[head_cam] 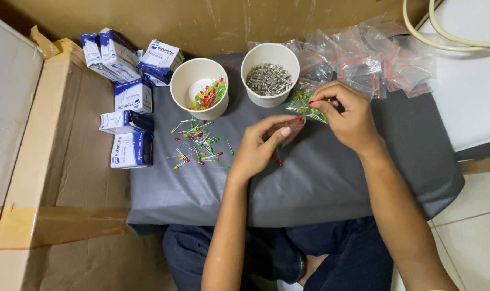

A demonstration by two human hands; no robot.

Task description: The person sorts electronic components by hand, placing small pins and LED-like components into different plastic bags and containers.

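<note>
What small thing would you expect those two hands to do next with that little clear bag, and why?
Probably press the small clear bag shut. The right hand pinches its top edge, coloured LEDs already inside, while the left hand steadies its lower corner. Loose LEDs lie on the grey cloth, and filled bags are piled behind.

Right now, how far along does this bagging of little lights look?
A pile of small bags already lies at the back. In hand: the right hand and left hand hold a clear bag with coloured lights inside. Left: loose lights on the grey cloth, more in one cup.
</note>
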